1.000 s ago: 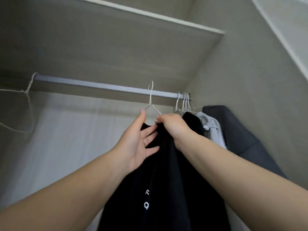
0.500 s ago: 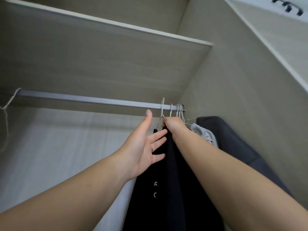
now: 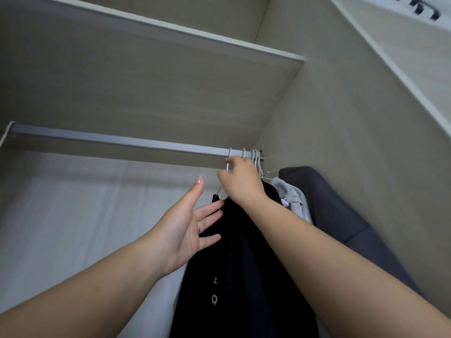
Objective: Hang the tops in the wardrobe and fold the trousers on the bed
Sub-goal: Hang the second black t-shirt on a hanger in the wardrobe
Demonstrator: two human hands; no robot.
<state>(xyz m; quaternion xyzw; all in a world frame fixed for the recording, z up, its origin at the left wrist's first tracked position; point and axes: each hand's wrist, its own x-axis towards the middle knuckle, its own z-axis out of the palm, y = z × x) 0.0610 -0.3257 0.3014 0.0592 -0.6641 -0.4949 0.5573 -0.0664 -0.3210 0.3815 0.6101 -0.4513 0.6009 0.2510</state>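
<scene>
While the right hand pinched the hanger at the rail, the left hand — fingers spread — touched the black top at seven o'clock of it.

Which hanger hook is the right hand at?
The leftmost hook on the rail, standing apart from the bunched hooks; the right hand is at its neck.

both arms raised, left hand open-palmed with fingers spread, right hand curled, fingertips pinching
</scene>
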